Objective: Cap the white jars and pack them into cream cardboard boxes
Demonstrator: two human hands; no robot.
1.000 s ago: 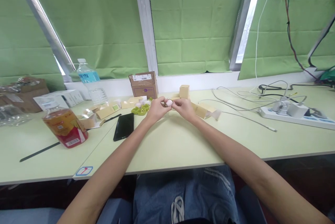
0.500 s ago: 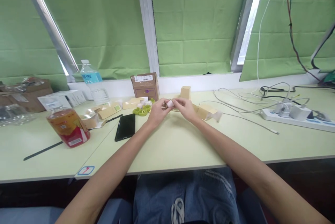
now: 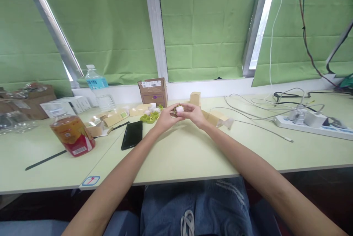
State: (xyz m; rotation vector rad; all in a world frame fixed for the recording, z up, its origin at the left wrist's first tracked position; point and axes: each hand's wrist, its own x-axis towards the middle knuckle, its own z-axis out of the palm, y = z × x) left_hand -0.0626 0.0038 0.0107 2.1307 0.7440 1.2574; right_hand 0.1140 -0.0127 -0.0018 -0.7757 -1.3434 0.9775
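Observation:
Between my two hands is a small rounded object (image 3: 179, 109) with a pinkish-white middle and a thin dark, greenish rim; its kind is too small to make out. My left hand (image 3: 167, 119) grips it from the left with bent fingers. From the right, the fingers of my right hand (image 3: 195, 114) close on it too. Both hands are just above the table, the fingers partly hiding the object. Just left of my left hand lie yellow-green shaped pieces (image 3: 149, 118) beside some white wadding. A small upright cardboard box (image 3: 195, 98) stands behind my right hand.
A black phone (image 3: 132, 135) lies left of my left forearm. Farther left stand a bottle of amber drink (image 3: 72, 135) and a water bottle (image 3: 99, 88). An opened small box (image 3: 213, 118), cables and a power strip (image 3: 314, 124) are on the right. A brown carton (image 3: 153, 92) stands behind.
My fingers have spread around the small rounded object, and more of its pale middle and dark rim shows. Both hands remain in nearly the same place.

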